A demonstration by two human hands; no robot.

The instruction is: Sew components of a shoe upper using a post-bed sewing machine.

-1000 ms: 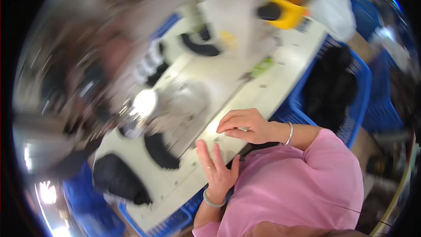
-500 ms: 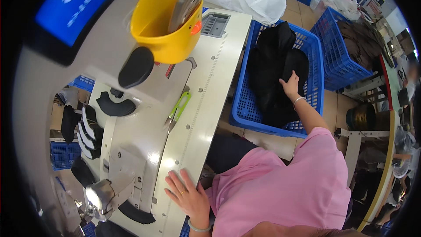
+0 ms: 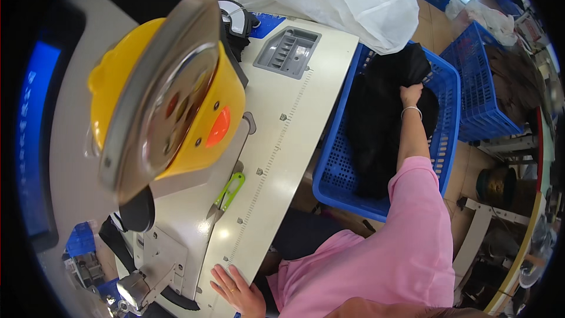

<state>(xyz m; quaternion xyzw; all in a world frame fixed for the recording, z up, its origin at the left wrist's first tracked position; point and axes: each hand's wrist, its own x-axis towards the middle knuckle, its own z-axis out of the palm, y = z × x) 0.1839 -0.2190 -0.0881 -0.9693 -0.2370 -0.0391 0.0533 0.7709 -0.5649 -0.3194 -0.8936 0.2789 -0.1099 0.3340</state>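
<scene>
My left hand (image 3: pixel 238 291) rests on the near edge of the white sewing machine table (image 3: pixel 294 123), its fingers stretched out and nothing in them. Over to the right, my right hand (image 3: pixel 411 94) reaches into a blue plastic basket (image 3: pixel 347 201). Its fingers are curled into a pile of black fabric pieces (image 3: pixel 382 123), partly hidden by the cloth. Green-handled thread snips (image 3: pixel 228 193) lie on the machine bed. The metal needle end of the machine (image 3: pixel 134 288) stands left of my left hand.
A yellow duck-shaped holder (image 3: pixel 226 97) with a grey-rimmed disc (image 3: pixel 170 100) sits on the machine. White sheeting (image 3: pixel 353 0) drapes over the table's far end. Another blue crate (image 3: pixel 471 94) with brown fabric (image 3: pixel 512 76) stands beyond the basket. At right is a workbench (image 3: pixel 524 229).
My right hand has gone farther up the black pile, and its spread fingers have closed on the fabric. My left hand still rests on the table edge. The whole view has shifted.
</scene>
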